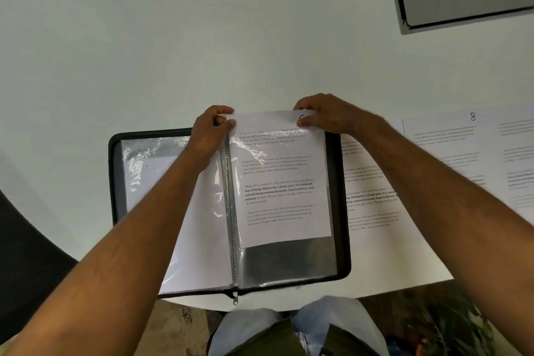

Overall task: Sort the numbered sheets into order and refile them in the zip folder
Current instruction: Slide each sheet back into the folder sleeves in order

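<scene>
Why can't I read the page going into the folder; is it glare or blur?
Head view: mostly glare; white streaks on the plastic sleeve wash out the top lines of the sheet. Wide-angle distortion bends the zip folder edges, and the sheet marked 8 at right is smeared.
</scene>
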The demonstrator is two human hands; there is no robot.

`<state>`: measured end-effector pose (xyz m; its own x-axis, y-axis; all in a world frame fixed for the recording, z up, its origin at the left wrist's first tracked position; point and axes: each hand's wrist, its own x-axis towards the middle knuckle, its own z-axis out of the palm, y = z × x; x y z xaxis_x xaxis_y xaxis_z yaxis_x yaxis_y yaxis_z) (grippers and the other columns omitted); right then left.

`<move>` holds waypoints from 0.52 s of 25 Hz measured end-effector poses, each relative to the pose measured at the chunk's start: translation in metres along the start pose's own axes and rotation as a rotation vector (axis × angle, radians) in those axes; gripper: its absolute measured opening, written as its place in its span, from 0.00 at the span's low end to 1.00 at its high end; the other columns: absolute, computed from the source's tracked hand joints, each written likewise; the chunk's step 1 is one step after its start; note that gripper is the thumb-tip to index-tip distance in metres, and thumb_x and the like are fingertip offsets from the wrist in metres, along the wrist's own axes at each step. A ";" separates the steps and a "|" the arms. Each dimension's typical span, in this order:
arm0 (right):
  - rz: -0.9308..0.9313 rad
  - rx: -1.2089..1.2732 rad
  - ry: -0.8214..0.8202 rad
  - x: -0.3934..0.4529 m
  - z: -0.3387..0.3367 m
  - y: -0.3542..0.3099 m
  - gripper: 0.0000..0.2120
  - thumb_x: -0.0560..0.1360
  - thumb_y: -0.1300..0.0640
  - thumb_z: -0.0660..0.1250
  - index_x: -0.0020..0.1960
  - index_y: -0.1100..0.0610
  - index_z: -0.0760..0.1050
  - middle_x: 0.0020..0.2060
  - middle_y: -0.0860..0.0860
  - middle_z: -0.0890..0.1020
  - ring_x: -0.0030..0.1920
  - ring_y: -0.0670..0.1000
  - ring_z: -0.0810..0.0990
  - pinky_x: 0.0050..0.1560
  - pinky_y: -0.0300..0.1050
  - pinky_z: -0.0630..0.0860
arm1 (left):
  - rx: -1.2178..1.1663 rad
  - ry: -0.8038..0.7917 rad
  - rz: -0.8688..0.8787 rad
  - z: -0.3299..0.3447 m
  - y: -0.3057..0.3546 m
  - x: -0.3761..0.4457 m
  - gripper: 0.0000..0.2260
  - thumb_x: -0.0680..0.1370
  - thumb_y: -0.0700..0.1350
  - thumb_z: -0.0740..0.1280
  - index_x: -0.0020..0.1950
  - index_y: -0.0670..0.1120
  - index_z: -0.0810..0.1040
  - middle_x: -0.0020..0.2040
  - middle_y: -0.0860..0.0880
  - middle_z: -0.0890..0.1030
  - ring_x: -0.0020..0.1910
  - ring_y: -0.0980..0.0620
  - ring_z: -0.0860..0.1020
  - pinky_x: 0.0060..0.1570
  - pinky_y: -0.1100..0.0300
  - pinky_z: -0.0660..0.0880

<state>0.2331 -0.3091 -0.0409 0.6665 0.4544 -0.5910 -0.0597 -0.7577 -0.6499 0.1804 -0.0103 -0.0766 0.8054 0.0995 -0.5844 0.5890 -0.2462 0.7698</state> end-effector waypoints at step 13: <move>-0.071 -0.031 0.070 -0.004 0.007 -0.008 0.11 0.82 0.58 0.67 0.60 0.47 0.82 0.47 0.48 0.85 0.48 0.44 0.81 0.50 0.38 0.73 | 0.077 -0.083 0.130 -0.002 -0.007 -0.007 0.09 0.80 0.38 0.69 0.56 0.48 0.86 0.40 0.50 0.77 0.41 0.54 0.73 0.48 0.61 0.72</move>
<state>0.2259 -0.3018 -0.0367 0.7187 0.4741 -0.5087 0.0117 -0.7397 -0.6728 0.1703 -0.0077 -0.0775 0.8641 -0.0173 -0.5030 0.4708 -0.3256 0.8200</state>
